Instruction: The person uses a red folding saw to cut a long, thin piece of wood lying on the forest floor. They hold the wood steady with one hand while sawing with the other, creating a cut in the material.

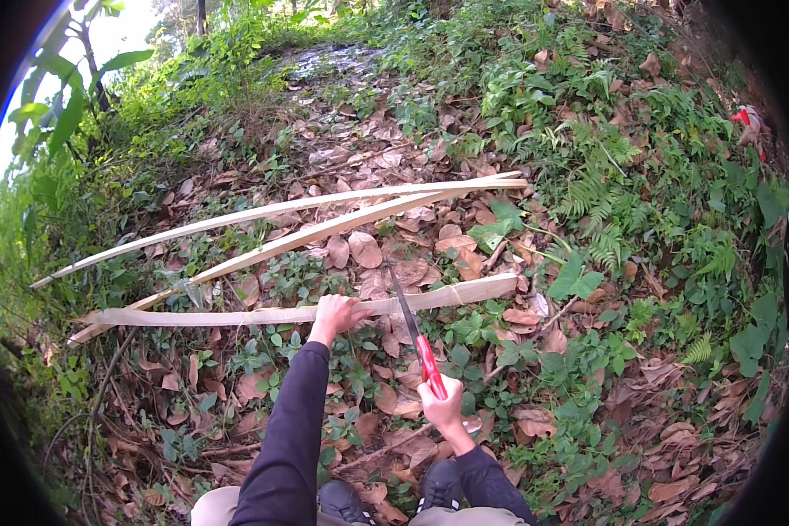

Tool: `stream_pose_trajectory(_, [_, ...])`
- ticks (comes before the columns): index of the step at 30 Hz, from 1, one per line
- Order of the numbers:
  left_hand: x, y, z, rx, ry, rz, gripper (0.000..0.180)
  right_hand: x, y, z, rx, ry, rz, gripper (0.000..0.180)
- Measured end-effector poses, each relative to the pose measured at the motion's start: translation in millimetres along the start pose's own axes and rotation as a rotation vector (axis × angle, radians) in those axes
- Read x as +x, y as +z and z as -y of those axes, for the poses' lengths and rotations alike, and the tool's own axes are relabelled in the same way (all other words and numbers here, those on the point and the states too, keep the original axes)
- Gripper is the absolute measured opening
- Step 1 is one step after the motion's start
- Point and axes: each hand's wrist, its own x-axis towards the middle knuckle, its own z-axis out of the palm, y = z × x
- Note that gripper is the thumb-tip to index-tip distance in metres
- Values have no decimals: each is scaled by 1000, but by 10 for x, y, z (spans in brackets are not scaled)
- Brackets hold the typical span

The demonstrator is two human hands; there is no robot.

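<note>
A: Surroundings first?

B: Dry brown leaves [368, 250] cover the slope, with ferns [592, 197] and low green plants to my right. Small weeds [276, 337] stand between my feet and the wood. My two dark shoes [438, 482] show at the bottom edge.

A: Count?

B: Three pale split strips: two long ones [324, 230] crossing farther up, one nearest strip [237, 316] lying crosswise before me. One saw [412, 329], red handle, dark blade.

A: Hands?

B: My left hand [335, 314] is closed over the nearest strip, fingers wrapped on top, pressing it down. My right hand [441, 408] grips the saw's red handle tight. The blade lies across the strip just right of my left fingers, close beside them, whether touching I cannot tell.
</note>
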Motion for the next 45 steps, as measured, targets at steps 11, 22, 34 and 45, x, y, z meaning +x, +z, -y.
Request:
stream_pose_trajectory(11, [54, -38, 111, -50, 16, -22, 61, -359, -279, 62, 66, 66, 73, 23])
stream_pose_trajectory(22, [6, -38, 15, -12, 33, -65, 59, 228, 163, -203, 15, -44, 30, 24])
stream_pose_trajectory(34, [109, -81, 40, -90, 17, -52, 57, -387, -274, 110, 7, 55, 72, 24])
stream_pose_trajectory(45, [31, -37, 27, 1, 89, -46, 62, 125, 93, -179, -11, -47, 32, 26])
